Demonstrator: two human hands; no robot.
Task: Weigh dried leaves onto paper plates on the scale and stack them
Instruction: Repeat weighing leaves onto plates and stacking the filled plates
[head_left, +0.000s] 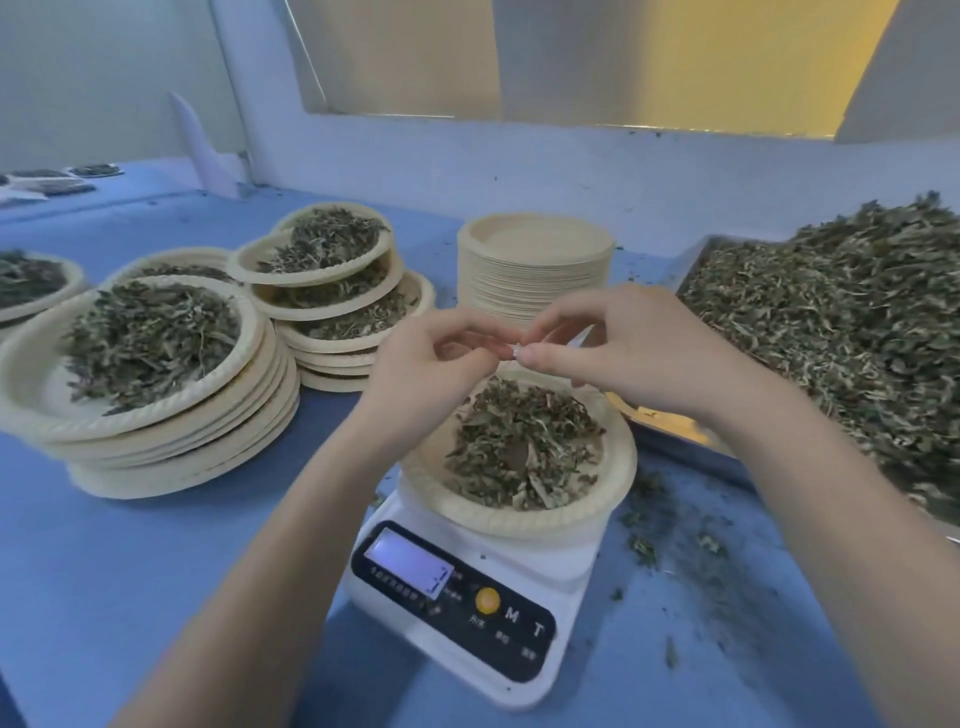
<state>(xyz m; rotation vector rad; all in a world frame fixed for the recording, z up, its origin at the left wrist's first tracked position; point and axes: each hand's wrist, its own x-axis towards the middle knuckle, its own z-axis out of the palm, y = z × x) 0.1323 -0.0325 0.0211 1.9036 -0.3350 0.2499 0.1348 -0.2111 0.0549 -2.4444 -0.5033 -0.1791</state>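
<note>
- Closest to you, under your wrists, sits the scale (467, 597). Its little screen is lit, but the number is too blurry to read.
- On the scale, right below your hands, is a paper plate (519, 525) holding a pile of dried leaves (519, 447).
- Your left hand (426, 364) and your right hand (628, 353) meet just above the far edge of that plate. The fingers of both are curled, and the fingertips pinch one small pale bit (516, 351) between them. I cannot tell what the bit is.
- If that bit falls onto the plate, I think the weight could change. If your wrists bump the plate, it could slide or tip and spill leaves.
- Loose crumbs (670, 525) lie on the blue table (130, 597) under your right arm. A sweep of that arm could push more off.
- To the right of your right hand is the big tray (685, 280) heaped with leaves.
- To the left of your left hand stand the stacks of filled plates (156, 374). They look a bit crooked, so one more plate set down roughly might make them slip.
- Just beyond your hands is the stack of empty plates (535, 270).
</note>
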